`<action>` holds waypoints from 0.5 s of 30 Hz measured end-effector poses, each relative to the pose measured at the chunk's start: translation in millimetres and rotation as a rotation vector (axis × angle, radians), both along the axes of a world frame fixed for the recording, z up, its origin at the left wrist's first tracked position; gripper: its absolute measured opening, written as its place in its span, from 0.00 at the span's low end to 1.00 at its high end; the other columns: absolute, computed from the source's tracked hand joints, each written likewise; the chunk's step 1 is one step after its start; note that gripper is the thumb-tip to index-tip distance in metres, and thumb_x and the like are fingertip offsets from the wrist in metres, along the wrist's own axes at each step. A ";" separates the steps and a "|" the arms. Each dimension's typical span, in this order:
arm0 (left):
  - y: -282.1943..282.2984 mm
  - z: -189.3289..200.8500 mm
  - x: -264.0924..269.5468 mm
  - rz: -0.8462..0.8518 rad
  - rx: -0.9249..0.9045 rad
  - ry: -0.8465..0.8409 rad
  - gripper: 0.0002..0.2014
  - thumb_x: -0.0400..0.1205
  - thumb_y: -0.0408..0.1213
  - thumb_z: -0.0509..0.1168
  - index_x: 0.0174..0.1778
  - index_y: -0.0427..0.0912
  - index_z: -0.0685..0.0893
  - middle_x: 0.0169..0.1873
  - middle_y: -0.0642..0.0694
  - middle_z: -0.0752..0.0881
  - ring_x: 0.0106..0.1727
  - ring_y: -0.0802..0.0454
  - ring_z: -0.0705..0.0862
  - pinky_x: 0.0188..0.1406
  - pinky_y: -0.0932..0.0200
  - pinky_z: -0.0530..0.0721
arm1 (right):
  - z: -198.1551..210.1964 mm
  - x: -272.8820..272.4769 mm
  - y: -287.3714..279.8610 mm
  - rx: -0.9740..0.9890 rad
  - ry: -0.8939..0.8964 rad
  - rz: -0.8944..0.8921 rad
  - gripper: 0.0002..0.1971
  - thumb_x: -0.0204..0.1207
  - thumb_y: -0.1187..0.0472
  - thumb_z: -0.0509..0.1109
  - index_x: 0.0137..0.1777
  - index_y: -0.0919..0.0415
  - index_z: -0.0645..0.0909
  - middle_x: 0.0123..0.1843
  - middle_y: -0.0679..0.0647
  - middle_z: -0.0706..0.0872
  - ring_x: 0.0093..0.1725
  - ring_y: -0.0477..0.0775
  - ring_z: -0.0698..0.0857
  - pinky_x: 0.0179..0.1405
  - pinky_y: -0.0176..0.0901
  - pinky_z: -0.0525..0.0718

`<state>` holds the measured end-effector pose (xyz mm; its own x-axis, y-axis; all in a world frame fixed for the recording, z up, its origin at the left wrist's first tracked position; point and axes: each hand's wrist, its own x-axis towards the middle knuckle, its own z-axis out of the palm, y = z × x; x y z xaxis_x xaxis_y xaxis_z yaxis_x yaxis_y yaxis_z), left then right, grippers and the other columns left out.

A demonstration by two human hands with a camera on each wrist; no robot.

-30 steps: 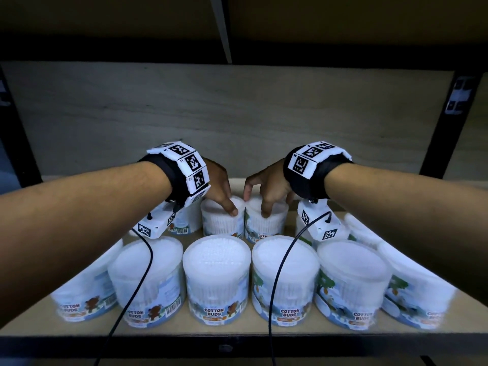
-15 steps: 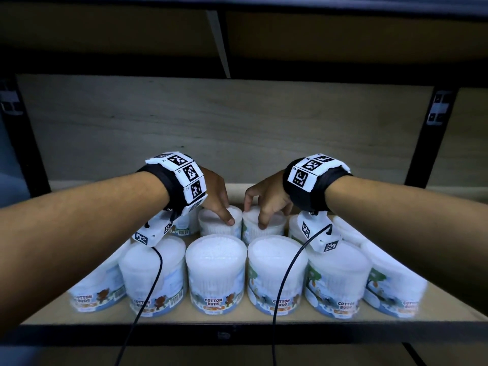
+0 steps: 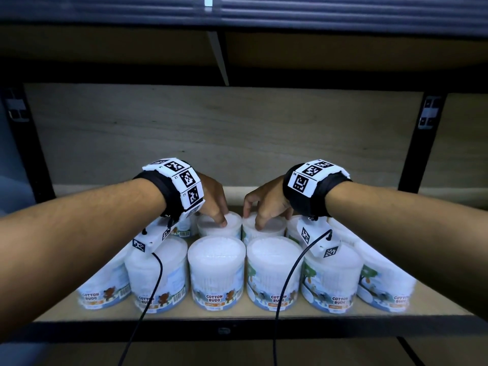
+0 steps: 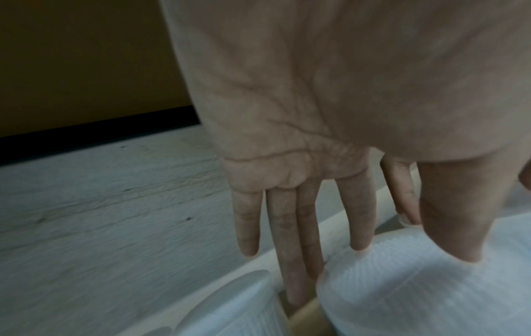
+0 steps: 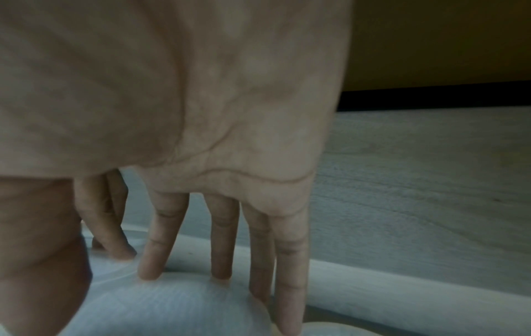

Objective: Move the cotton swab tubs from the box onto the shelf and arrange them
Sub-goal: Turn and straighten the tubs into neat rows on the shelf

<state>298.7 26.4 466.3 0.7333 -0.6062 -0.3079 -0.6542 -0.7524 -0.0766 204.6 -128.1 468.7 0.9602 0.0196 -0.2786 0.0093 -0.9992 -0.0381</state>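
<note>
Two rows of white cotton swab tubs stand on the wooden shelf [image 3: 237, 314]. My left hand [image 3: 215, 207] lies over a back-row tub [image 3: 233, 220], thumb on its lid. In the left wrist view its fingers [image 4: 359, 216] are straight; the index tip touches the far rim of the tub [image 4: 416, 295], and two fingers reach down beside it. My right hand [image 3: 264, 207] rests likewise on the neighbouring back tub [image 3: 274, 227]. Its straight fingers [image 5: 161, 238] touch the far edge of that tub's lid [image 5: 178, 304].
Several front-row tubs [image 3: 216, 268] stand between me and the back row, labels facing me. A pale back panel [image 3: 237, 141] closes the shelf. Black uprights [image 3: 420, 143] flank it and an upper shelf [image 3: 237, 48] hangs overhead. Wrist cables [image 3: 287, 273] drape over the front tubs.
Both hands stay on the same two back-row tubs. The head view has drawn back and risen, so more of the upper shelf and front edge shows.
</note>
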 end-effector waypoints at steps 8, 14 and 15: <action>3.3 -3.4 -3.6 0.038 -0.025 0.053 0.29 0.59 0.67 0.71 0.59 0.68 0.86 0.43 0.70 0.87 0.55 0.56 0.86 0.65 0.53 0.83 | -1.4 -2.6 2.3 0.070 0.023 -0.060 0.24 0.78 0.60 0.73 0.73 0.49 0.75 0.54 0.47 0.76 0.59 0.54 0.78 0.60 0.60 0.88; 5.7 -0.7 -11.5 0.040 -0.002 0.029 0.28 0.63 0.68 0.70 0.61 0.70 0.84 0.51 0.65 0.88 0.59 0.53 0.86 0.67 0.51 0.81 | -1.5 -4.9 3.2 0.070 0.031 -0.061 0.24 0.77 0.59 0.74 0.72 0.47 0.75 0.59 0.49 0.76 0.58 0.53 0.78 0.60 0.61 0.88; 6.3 -0.2 -12.9 0.037 0.005 0.017 0.27 0.65 0.68 0.69 0.61 0.68 0.85 0.52 0.63 0.89 0.60 0.51 0.86 0.68 0.50 0.81 | -0.8 -5.7 3.2 0.067 0.028 -0.057 0.24 0.77 0.59 0.74 0.73 0.47 0.75 0.60 0.49 0.76 0.58 0.52 0.78 0.60 0.59 0.88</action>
<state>285.8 32.7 466.1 0.7497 -0.5770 -0.3240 -0.6271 -0.7758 -0.0694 198.9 -124.9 467.9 0.9521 -0.0148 -0.3054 -0.0490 -0.9933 -0.1046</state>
